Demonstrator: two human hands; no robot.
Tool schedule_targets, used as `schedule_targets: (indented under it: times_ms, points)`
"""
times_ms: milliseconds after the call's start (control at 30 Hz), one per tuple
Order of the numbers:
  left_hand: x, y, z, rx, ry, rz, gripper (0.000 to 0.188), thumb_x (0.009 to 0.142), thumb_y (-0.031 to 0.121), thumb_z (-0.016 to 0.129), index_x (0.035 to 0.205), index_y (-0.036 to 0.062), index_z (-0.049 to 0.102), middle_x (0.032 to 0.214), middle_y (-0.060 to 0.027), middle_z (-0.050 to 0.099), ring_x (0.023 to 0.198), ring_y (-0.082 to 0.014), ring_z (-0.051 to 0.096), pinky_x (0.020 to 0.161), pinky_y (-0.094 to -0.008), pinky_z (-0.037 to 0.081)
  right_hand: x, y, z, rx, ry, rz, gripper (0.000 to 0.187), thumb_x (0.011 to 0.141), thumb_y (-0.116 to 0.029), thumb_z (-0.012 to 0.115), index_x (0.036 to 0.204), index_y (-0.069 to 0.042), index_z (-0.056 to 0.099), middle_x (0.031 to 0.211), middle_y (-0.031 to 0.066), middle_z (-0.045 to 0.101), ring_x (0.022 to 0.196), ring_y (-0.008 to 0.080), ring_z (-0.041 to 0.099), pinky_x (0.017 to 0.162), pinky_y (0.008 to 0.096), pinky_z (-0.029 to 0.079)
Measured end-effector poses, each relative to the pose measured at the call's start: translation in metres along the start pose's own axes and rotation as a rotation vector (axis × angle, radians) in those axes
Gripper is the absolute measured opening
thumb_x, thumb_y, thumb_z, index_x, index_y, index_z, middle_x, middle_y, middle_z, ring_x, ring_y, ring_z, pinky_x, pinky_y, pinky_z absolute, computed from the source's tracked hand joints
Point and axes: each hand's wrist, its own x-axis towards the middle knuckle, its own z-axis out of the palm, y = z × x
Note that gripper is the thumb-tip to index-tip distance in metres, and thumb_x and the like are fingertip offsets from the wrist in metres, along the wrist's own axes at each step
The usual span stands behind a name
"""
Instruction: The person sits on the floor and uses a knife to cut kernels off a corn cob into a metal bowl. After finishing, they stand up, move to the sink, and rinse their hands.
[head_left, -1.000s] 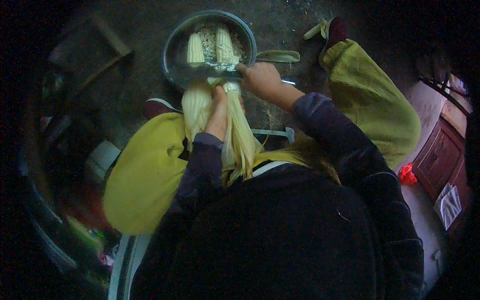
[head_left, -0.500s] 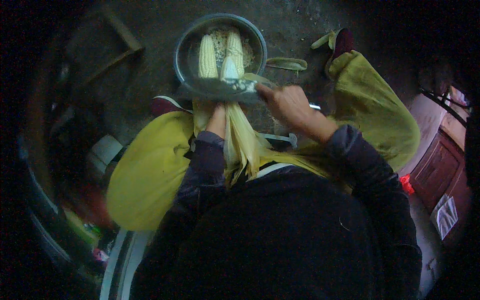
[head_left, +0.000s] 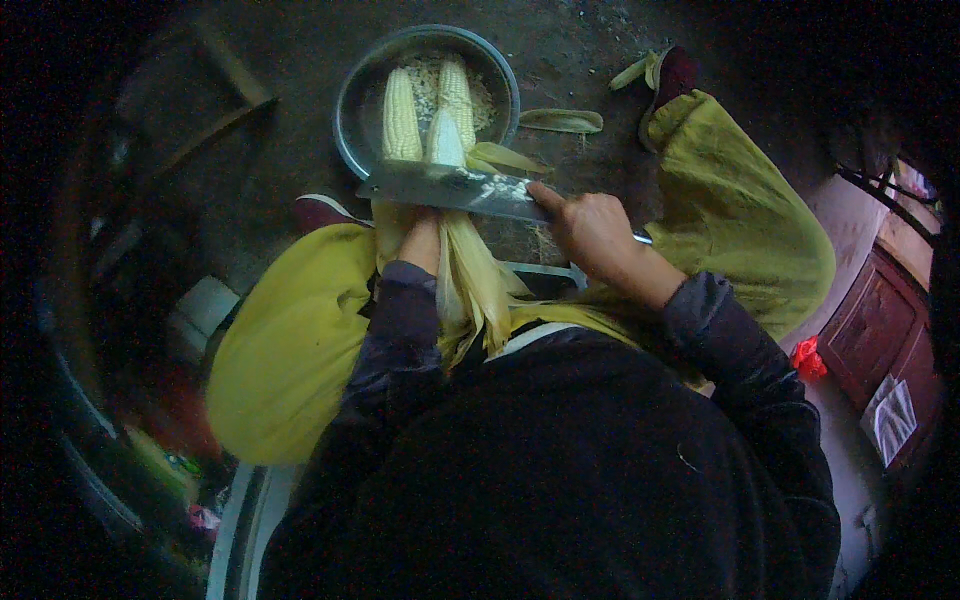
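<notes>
My right hand is closed round the handle of a cleaver with a long, wide blade. White bits cling to the blade, which lies crosswise over the lower ends of the ears of corn. One pale ear stands out on the left; beside it are another kernelled ear and a smoother white piece in front. Peeled-back husks hang toward my lap. My left hand grips the corn at its husk end, its fingers mostly hidden behind the blade.
Beneath the corn, a metal basin holds loose kernels and bits. A husk leaf lies on the dark floor to its right, another by my right shoe. A wooden frame stands at left. My yellow-trousered knees flank the work.
The cleaver, blurred before, now shows sharply and sits slightly lower across the corn. The whole view has shifted a little; both hands keep their hold.
</notes>
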Motion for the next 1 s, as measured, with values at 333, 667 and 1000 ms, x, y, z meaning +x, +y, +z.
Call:
schedule_targets:
  times_ms: [333,667,1000]
  points:
    - [-0.003,-0.005,0.034,0.155,0.174,0.063,0.062,0.07,0.069,0.041,0.082,0.0088,0.046,0.059,0.0009,0.039,0.05,-0.0126,0.039,0.046,-0.0255,0.035,0.057,-0.008,0.013,0.11,0.046,0.014,0.028,0.077,-0.015,0.048,0.104,-0.012,0.047,0.057,0.0134,0.056,0.052,0.032,0.056,0.045,0.0434,0.042]
    - [0.013,0.007,0.032,0.268,0.01,-0.046,0.045,0.084,0.048,0.036,0.093,0.0069,0.051,0.077,-0.0099,0.055,0.065,-0.0229,0.054,0.061,-0.0328,0.047,0.035,0.021,-0.011,0.004,0.004,0.045,0.034,0.076,-0.015,0.049,0.11,-0.013,0.048,0.061,0.0137,0.057,0.054,0.031,0.057,0.046,0.0424,0.042]
    - [0.021,-0.002,0.024,0.237,0.041,0.001,0.047,0.082,0.05,0.036,0.092,0.0067,0.052,0.079,-0.0118,0.055,0.066,-0.0235,0.055,0.061,-0.0348,0.048,0.025,0.017,-0.012,-0.006,-0.015,0.05,0.037,0.076,-0.014,0.048,0.113,-0.016,0.046,0.059,0.0127,0.057,0.054,0.0306,0.057,0.045,0.0421,0.043]
